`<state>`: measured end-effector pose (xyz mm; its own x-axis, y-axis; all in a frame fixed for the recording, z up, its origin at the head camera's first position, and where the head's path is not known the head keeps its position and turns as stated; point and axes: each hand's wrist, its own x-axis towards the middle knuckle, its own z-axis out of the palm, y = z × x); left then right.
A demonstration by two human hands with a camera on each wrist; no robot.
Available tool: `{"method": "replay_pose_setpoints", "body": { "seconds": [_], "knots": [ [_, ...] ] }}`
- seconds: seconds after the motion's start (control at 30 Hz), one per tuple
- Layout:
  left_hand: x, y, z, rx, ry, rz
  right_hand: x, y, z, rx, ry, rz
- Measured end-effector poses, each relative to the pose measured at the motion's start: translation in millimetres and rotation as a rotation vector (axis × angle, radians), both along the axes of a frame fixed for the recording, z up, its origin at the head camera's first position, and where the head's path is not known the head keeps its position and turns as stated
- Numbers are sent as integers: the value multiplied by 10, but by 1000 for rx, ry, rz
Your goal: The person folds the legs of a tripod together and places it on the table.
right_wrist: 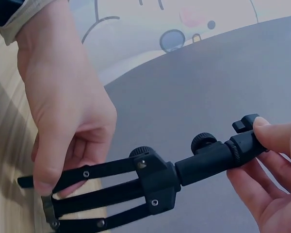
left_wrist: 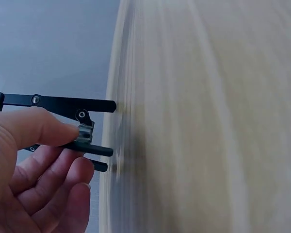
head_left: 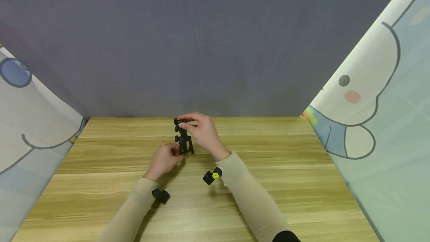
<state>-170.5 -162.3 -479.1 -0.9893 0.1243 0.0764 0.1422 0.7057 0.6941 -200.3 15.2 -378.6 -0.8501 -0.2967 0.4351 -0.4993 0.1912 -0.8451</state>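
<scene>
A small black tripod (head_left: 183,139) stands upright near the back of the table, between both hands. My left hand (head_left: 163,161) pinches one of its lower legs (left_wrist: 89,147) between thumb and fingers, close over the tabletop. Up at the tripod's head (right_wrist: 250,145), my right hand (head_left: 205,134) grips with thumb and fingertips. The right wrist view shows two round knobs, one on the centre column (right_wrist: 201,165) and one beside the collar where the legs join. The legs are spread a little, linked by hinged braces.
The wooden table (head_left: 289,182) ends at a grey upright panel (head_left: 215,47) just behind the tripod. Cartoon-printed fabric hangs on the left (head_left: 37,122) and right (head_left: 369,85). A small black camera is strapped to each wrist.
</scene>
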Motion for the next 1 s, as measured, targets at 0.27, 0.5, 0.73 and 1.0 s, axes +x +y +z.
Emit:
{"method": "replay_pose_setpoints", "body": {
  "seconds": [0.27, 0.5, 0.73, 1.0],
  "knots": [
    [2, -16, 13, 108, 29, 12, -92, 206, -87, -67, 19, -128],
    [-27, -43, 48, 151, 116, 24, -165, 432, -162, -156, -121, -161],
    [-46, -59, 119, 137, 226, 17, -132, 663, -121, -191, -180, -174],
    [-77, -83, 180, 167, 274, -18, -211, 931, -400, -257, -309, -190]
  ]
}}
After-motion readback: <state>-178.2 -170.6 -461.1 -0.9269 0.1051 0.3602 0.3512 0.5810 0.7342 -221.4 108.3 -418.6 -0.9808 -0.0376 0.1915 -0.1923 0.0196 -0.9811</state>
